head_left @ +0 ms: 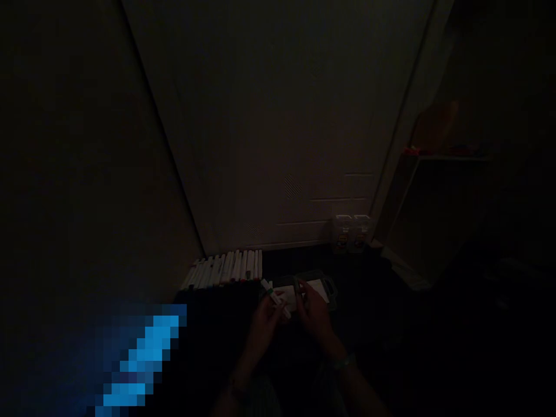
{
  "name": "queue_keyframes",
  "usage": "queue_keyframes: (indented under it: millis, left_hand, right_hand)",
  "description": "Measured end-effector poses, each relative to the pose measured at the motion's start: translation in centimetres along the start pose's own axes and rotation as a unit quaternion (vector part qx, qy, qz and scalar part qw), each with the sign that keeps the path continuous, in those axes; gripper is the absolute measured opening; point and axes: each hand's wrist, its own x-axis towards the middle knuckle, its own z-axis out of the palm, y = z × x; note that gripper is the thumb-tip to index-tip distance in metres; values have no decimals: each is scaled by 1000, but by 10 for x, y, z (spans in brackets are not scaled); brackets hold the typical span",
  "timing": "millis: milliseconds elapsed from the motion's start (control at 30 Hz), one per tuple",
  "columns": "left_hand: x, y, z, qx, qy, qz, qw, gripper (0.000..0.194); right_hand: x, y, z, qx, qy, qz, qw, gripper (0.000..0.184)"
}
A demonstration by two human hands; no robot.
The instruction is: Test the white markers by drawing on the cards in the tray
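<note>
Low over a case point(332, 291) on the dark surface point(365, 275), working close together with both hands. In the left hand point(266, 313), fingers closed on a slim white marker point(273, 294) with a green band, slanting across the palm side. In the right hand point(315, 308), fingers bent and partly closed near the middle of the case; too dim to tell whether gripping anything.

Could easily drop the marker by loosening the fingers, or mark the pale insert point(286, 292) behind with an exposed tip; impossible to tell whether capped. Might also knock the case askew with the right fingers so near. In such poor light, easy to misjudge a colour or an edge.

Inside the case, visible beyond the right hand, another pale insert point(321, 288). Near the wall, two clear containers point(341, 238) side by side, labelled in front, contents unreadable. To the left, a row of white markers point(234, 266), packed closely, with no visible holder.
</note>
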Motion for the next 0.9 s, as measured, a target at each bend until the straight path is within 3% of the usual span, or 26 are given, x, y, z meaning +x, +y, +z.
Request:
queue_keyframes:
  millis: [100,167,400,633,900]
  left_hand:
    - [4,1,0,-20,56,-25,998,44]
    - [4,4,1,-17,64,-43,997,44]
    - [10,3,-5,-22,62,-68,995,54]
    - [30,1,-25,48,92,21,994,40]
    - [21,1,-33,227,87,108,964,31]
  right_hand:
    - [1,-4,-2,-19,-69,-59,996,26]
    - [1,-5,-1,-34,-87,-65,993,23]
    - [1,8,9,-32,-44,8,998,26]
    - [3,10,6,-4,-8,57,998,30]
    - [2,12,6,29,4,86,996,29]
